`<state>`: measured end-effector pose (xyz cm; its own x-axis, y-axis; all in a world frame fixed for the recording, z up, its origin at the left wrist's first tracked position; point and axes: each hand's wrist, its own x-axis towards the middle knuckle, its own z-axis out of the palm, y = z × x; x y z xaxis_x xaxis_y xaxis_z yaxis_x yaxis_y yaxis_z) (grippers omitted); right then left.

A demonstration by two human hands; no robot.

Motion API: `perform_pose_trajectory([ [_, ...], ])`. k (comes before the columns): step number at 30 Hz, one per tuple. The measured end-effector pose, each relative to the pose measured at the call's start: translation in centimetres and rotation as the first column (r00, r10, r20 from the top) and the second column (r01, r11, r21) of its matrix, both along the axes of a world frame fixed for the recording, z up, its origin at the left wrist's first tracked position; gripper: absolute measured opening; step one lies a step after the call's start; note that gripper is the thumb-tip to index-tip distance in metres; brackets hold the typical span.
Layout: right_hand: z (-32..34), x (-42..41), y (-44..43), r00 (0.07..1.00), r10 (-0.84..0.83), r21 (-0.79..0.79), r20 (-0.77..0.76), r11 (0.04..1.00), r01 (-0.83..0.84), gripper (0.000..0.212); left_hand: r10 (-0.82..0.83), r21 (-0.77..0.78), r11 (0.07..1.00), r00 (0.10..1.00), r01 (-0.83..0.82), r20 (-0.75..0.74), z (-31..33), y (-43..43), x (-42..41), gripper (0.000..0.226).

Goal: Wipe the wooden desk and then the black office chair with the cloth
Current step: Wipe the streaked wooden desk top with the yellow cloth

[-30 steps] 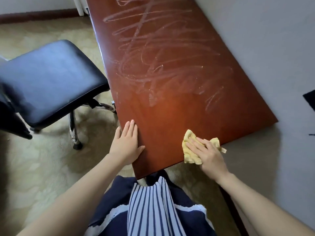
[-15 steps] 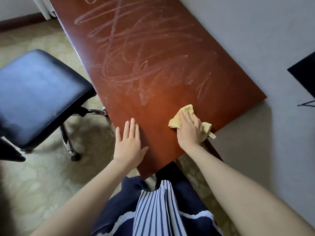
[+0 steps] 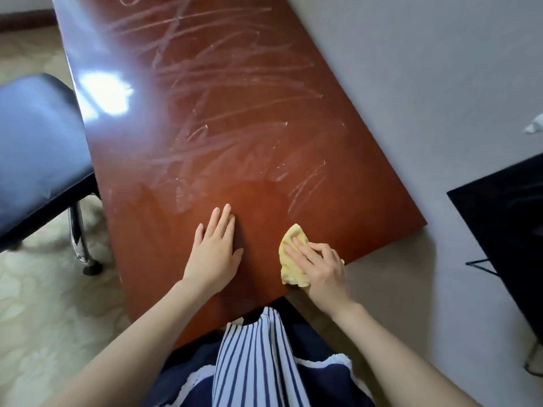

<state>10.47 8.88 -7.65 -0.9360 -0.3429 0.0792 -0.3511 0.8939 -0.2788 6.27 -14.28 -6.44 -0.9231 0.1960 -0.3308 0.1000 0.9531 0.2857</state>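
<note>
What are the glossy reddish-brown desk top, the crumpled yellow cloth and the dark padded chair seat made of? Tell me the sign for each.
Reddish-brown desk top: probably wood or veneer under glossy lacquer; it mirrors bright glare. Yellow cloth: soft fabric, perhaps microfibre; it crumples. Dark padded chair seat: leather or vinyl, undecidable; smooth, dull sheen.

Reddish wooden bench (image 3: 249,127) streaked with pale smears, carrying a yellow cloth (image 3: 289,270) under the right hand (image 3: 321,268), left hand (image 3: 214,254) flat beside it.
</note>
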Motion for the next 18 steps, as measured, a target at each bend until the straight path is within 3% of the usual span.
perform_pose_trajectory([
  [3, 0.3, -3.1, 4.3, 0.999, -0.053, 0.017, -0.004, 0.998, 0.053, 0.066, 0.048, 0.007, 0.999, 0.999, -0.048, 0.012, -0.1, 2.0, -0.6, 0.07],
  [7, 1.0, -6.9, 7.1, 0.99, -0.143, 0.053, 0.01, 0.988, 0.143, 0.068, 0.044, -0.134, 0.99, 0.999, -0.041, 0.019, 0.0, 2.6, -0.6, 0.069],
  [9, 1.2, -9.4, 7.7, 0.96, -0.271, 0.051, 0.073, 0.962, 0.267, 0.066, 0.024, -0.182, 0.983, 0.999, -0.018, 0.034, 0.3, 2.7, -1.0, 0.069],
  [14, 0.9, -14.3, 5.8, 0.855, -0.498, 0.009, 0.144, 0.865, 0.502, 0.052, -0.05, -0.23, 0.97, 0.988, 0.082, 0.145, 1.5, 2.2, -2.1, 0.076],
  [18, 0.5, -14.8, 2.2, 0.841, -0.508, -0.02, 0.185, 0.854, 0.52, 0.05, -0.139, -0.268, 0.942, 0.962, 0.201, 0.235, 2.2, 1.5, -2.6, 0.085],
])
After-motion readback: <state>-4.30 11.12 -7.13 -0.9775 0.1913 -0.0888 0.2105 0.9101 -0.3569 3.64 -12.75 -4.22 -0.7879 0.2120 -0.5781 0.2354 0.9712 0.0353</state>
